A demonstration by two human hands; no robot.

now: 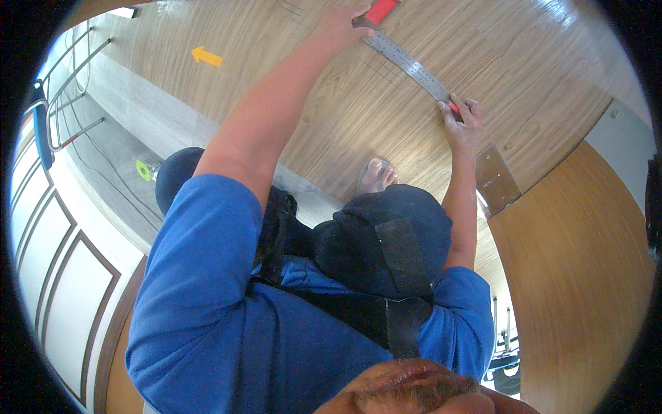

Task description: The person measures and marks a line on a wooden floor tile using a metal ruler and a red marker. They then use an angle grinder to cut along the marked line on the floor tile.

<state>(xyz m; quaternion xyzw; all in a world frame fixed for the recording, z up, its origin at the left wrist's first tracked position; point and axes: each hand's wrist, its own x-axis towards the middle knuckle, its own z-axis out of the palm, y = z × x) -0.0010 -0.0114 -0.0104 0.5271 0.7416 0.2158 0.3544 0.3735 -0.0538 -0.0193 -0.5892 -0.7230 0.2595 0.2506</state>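
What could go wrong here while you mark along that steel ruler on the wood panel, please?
1. The steel ruler is pinned only at its ends by the left hand and right hand; its middle might shift.
2. The bare foot rests on the wood panel, which could scuff it.

A wood-grain panel [524, 76] fills the upper view, with a yellow arrow sticker [206, 56] near its left end. Left of the panel runs a grey ledge [148, 114], and beyond that a white panelled wall [52, 276].

both arms outstretched, hands [341, 24] [463, 124] pressing down
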